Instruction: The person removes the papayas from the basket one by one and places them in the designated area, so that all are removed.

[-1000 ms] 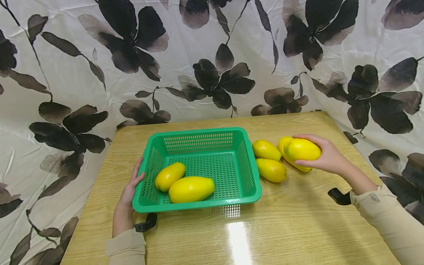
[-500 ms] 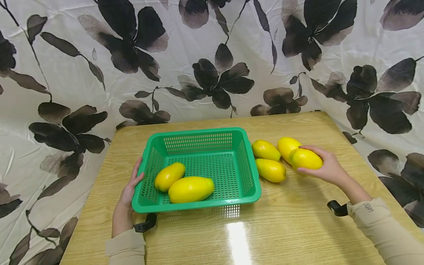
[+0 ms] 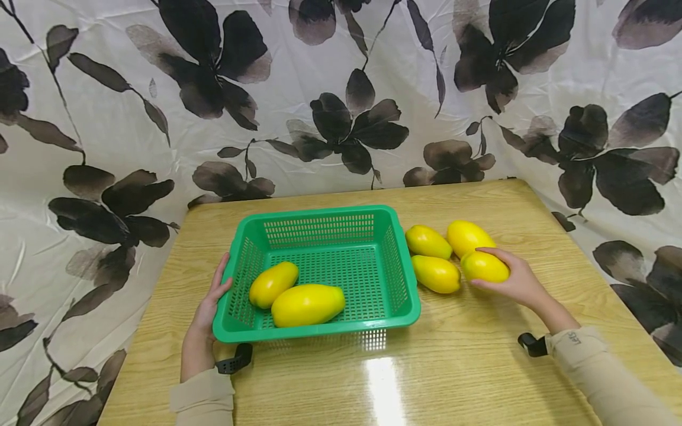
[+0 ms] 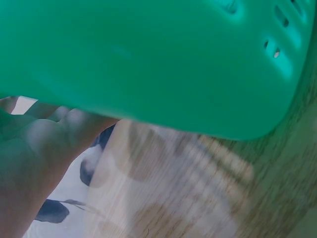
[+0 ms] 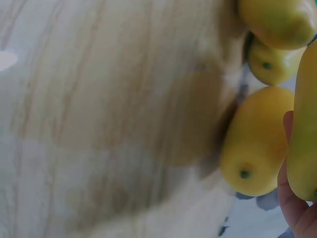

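In the head view, my left hand [image 3: 205, 310] grips the left side of a green plastic basket [image 3: 317, 333], with the thumb on its rim; the basket's wall hides part of the fingers in the left wrist view. Two yellow papayas, one rounder [image 3: 274, 284] and one longer [image 3: 308, 305], lie inside at the front left. My right hand [image 3: 514, 278] holds another papaya [image 3: 483, 267] between thumb and fingers, right of the basket. Beside it are three more on the table: a back papaya [image 3: 469, 238], a left one [image 3: 428, 241] and a front one [image 3: 436, 274].
The wooden table [image 3: 453, 367] has a bright glare patch in front of the basket. A white curtain with dark flowers [image 3: 341, 124] hangs behind the table and along both sides. A black camera sits on each wrist.
My right hand has moved the held papaya toward me, then a little left and lower, uncovering more of the papaya behind it. The left hand and basket stay in place.
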Demonstrator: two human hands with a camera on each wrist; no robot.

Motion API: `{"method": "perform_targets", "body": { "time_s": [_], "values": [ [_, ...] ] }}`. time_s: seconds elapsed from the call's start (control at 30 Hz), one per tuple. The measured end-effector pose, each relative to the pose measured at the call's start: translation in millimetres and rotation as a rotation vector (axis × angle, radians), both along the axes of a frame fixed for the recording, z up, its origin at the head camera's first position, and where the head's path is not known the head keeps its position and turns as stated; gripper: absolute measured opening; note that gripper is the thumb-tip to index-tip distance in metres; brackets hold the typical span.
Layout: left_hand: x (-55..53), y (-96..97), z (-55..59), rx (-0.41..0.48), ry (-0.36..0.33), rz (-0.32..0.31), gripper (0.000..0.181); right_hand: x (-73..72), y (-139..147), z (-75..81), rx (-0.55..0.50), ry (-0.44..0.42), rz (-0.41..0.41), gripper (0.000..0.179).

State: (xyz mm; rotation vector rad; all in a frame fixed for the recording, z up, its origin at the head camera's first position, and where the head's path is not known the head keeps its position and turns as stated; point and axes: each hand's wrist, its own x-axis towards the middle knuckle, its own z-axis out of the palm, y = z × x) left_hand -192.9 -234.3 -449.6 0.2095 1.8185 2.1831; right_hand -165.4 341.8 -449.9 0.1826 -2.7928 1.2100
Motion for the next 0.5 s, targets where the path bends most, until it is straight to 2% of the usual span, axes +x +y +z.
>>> {"method": "perform_targets", "body": {
  "time_s": [0.27,0.33,0.5],
  "values": [
    [-2.0,-3.5,-6.1,0.000,0.025,-0.017,0.054,-1.2,-1.1,-11.9,0.007,-0.066,-0.007,0.069],
    [-1.9,-4.5,-8.2,0.034,0.055,-0.035,0.054,-1.9,-1.6,-15.3,0.015,-0.065,-0.005,0.069],
    [-2.0,-4.1,-9.2,0.042,0.054,-0.036,0.054,-3.2,-2.5,-22.8,0.018,-0.060,0.013,0.068]
  ]
}}
